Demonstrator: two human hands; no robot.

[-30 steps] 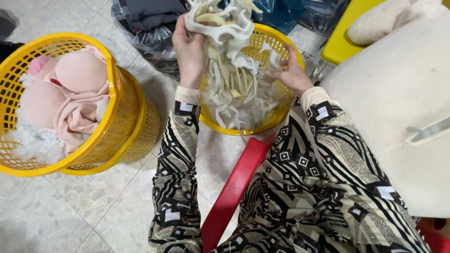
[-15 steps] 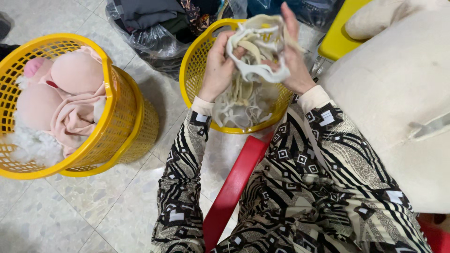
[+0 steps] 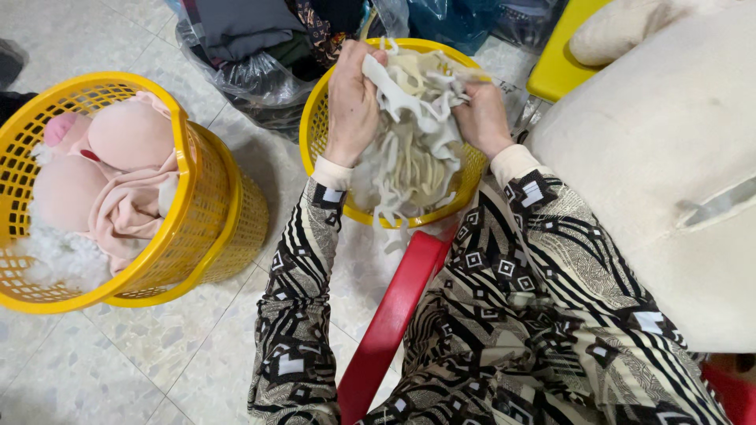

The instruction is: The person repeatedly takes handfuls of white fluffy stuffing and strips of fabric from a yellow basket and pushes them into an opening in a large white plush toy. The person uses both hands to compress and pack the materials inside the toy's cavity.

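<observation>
The person's left hand [image 3: 352, 102] and right hand [image 3: 482, 118] are both clenched on one bundle of cream-white strips [image 3: 413, 142], held in the upper centre of the frame directly above a yellow basket [image 3: 315, 126]. The left hand's fingers are curled tight over the bundle's top left corner, near the basket's far rim; the right hand's are pressed together into its right flank, slightly lower in the frame. Neither hand is spread. The bundle's long axis runs from top to bottom of the frame: its gathered head sits between the two grips, and the loose ends hang down from there, with a few trailing over the basket's near rim toward a red stool [image 3: 390, 315] at lower centre. The strips thus lie below and between the hands, and the left hand holds the higher end. Whether more strips lie in the basket beneath cannot be told, since the bundle covers the opening. A second yellow basket [image 3: 197, 197] stands well apart at the left of the frame, holding pink padded cups [image 3: 130, 134] and some white fluff [image 3: 59, 260]. A large cream cushion [image 3: 654, 173] fills the right side.
</observation>
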